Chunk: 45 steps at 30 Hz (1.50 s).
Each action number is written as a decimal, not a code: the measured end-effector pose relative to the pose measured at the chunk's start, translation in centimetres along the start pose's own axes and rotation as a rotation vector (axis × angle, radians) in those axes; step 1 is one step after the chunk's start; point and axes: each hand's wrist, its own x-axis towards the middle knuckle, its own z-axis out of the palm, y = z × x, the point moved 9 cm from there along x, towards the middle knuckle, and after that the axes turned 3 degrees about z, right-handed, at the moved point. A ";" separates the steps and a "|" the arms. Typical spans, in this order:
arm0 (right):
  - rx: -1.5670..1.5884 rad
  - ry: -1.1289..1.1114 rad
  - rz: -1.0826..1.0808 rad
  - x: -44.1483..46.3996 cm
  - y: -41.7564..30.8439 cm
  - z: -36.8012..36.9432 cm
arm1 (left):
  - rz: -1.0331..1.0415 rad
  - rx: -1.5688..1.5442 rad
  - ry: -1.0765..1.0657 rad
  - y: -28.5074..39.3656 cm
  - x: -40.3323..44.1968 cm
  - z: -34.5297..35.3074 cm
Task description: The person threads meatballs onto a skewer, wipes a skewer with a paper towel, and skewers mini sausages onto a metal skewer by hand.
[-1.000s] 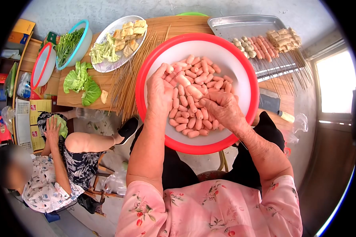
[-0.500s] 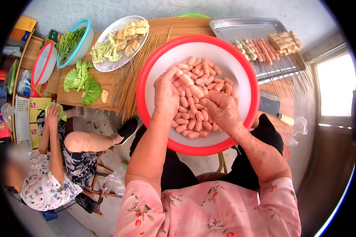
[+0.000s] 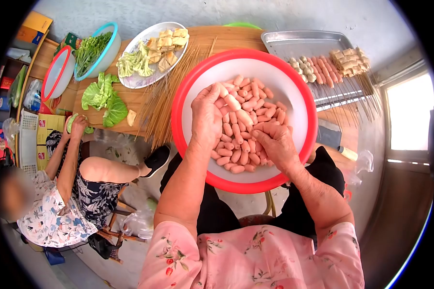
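Note:
A white basin with a red rim (image 3: 181, 82) holds many small pink sausages (image 3: 240, 153). Above them, my left hand (image 3: 206, 113) is closed on the upper end of a slanting row of sausages (image 3: 233, 102), lined up end to end. Any skewer through the row is too fine to see. My right hand (image 3: 278, 144) is pinched at the row's lower end, its thumb and forefinger together; what lies between them cannot be made out.
Bamboo skewers (image 3: 160, 108) lie left of the basin, near an oval plate (image 3: 146, 32) of cauliflower and tofu skin. Cabbage leaves (image 3: 99, 94) lie beside it. A metal tray (image 3: 294, 41) bears filled skewers; a knife (image 3: 347, 152) is below. A co-worker (image 3: 58, 207) sits at left.
The view has shifted slightly. My left hand still grips the row of sausages, and my right hand's fingertips have drawn closer to its lower end. The co-worker's hands have moved with the green leaf.

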 end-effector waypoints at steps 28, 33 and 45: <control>0.398 0.119 0.024 1.1 1.9 1.4 | 0.001 -0.087 0.016 0.0 -0.3 0.0; 0.283 -0.072 0.151 -0.1 0.0 0.9 | 0.000 -0.113 -0.091 0.1 0.7 -0.8; -0.015 0.239 -0.075 -1.3 -1.6 -10.2 | -0.030 0.040 0.056 0.5 -0.2 0.4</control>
